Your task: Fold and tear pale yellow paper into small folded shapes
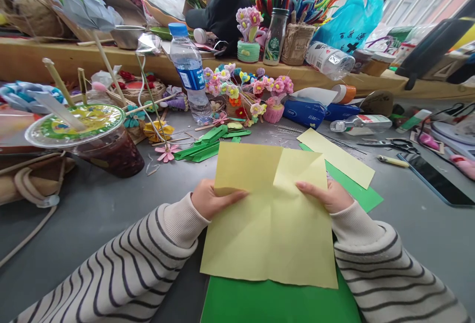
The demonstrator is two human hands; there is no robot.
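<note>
A yellow paper sheet (pixel 270 229) with fold creases is held up in the middle, between both hands. My left hand (pixel 215 198) grips its left edge, thumb on top and fingers hidden behind. On the right edge, my right hand (pixel 328 195) holds it the same way. Below the sheet, near the front edge of the view, lies a green sheet (pixel 278 303). Behind my right hand, a yellow strip (pixel 337 157) rests over another green paper piece (pixel 365 195). Folded green strips (pixel 204 144) lie beyond the sheet's upper left.
A lidded drink cup (pixel 107 150) leans at the left. A water bottle (pixel 191 75) and crafted flowers (pixel 248 88) stand at the back. Scissors (pixel 393 144), a utility knife (pixel 392 161) and a phone (pixel 438 179) lie at the right. A crowded wooden shelf (pixel 163 68) runs behind.
</note>
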